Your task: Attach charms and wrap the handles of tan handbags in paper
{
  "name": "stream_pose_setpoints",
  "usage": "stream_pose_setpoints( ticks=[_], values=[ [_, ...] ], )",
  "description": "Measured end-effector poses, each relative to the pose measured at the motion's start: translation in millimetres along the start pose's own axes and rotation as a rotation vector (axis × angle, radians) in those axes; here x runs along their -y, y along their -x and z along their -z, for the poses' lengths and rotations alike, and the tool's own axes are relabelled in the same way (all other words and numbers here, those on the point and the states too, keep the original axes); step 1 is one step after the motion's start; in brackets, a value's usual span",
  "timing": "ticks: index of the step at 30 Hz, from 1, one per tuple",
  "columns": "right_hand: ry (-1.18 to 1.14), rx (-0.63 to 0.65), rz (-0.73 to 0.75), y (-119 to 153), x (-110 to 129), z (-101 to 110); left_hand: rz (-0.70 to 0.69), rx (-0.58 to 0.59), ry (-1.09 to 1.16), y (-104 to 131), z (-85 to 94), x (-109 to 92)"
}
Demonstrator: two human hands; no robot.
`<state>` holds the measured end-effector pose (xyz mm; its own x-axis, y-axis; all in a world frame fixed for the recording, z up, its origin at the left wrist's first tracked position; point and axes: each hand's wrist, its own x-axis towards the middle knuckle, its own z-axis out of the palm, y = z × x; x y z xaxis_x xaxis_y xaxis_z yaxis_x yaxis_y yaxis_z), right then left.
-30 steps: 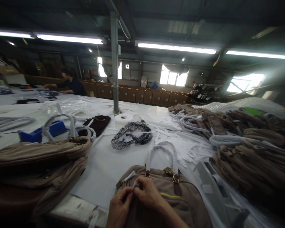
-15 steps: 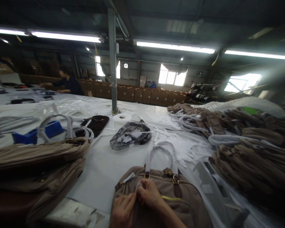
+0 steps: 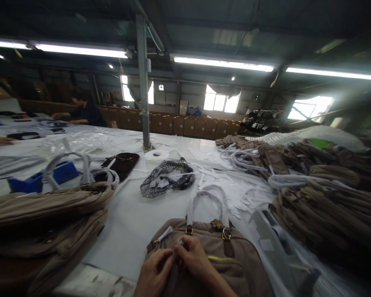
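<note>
A brown fabric handbag [image 3: 250, 264] lies at the table's near edge, its two handles [image 3: 207, 193] wrapped in white and standing up. My right hand [image 3: 194, 256] is over the front of the bag, thumb and fingers pinching a small white wrapping strip [image 3: 179, 242]. My left hand [image 3: 156, 268] meets it from the left, fingers curled and tips close together; what they hold is hidden. At the bag's upper left, a white-wrapped zipper pull [image 3: 165, 234] sticks out. A dark gold charm [image 3: 217, 224] hangs by the right handle, above a yellow zipper [image 3: 220, 258].
More brown bags [image 3: 64, 202] are stacked at left, and a large pile [image 3: 321, 214] lies at right. A grey tape dispenser [image 3: 275, 243] stands beside my bag. Beyond are a black-and-white mesh bundle [image 3: 167, 177], white strips [image 3: 235, 187], a blue dispenser [image 3: 43, 177] and a post [image 3: 143, 82]. A co-worker [image 3: 86, 111] stands far left.
My left hand has drawn slightly down and left, its fingers more bent. More of the white strip shows at my right fingertips. Another person's hand has appeared at the far left edge.
</note>
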<state>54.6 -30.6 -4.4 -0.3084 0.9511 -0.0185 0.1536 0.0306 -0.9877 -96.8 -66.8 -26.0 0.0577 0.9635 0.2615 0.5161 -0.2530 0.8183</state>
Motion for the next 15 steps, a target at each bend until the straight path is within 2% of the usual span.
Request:
stream_pose_setpoints(
  ticks=[5, 10, 12, 13, 15],
  values=[
    [-0.038, -0.002, 0.043, 1.1, -4.0, -0.9, 0.05, 0.076, 0.049, -6.0, 2.7, -11.9],
    [0.027, -0.05, 0.081, 13.9, 8.9, -0.4, -0.023, 0.029, -0.039, -4.8, -3.9, -12.0],
    [0.137, -0.137, 0.142, 27.1, 22.5, 19.2, -0.035, -0.024, -0.057, -3.1, -5.6, -6.0],
    [0.21, -0.217, 0.172, 35.8, 29.7, 36.6, -0.036, -0.052, -0.059, -2.8, -5.9, -1.0],
    [0.364, -0.479, 0.182, 58.3, 41.5, 86.2, -0.031, -0.104, -0.066, -4.4, -6.1, 12.2]
  ],
)
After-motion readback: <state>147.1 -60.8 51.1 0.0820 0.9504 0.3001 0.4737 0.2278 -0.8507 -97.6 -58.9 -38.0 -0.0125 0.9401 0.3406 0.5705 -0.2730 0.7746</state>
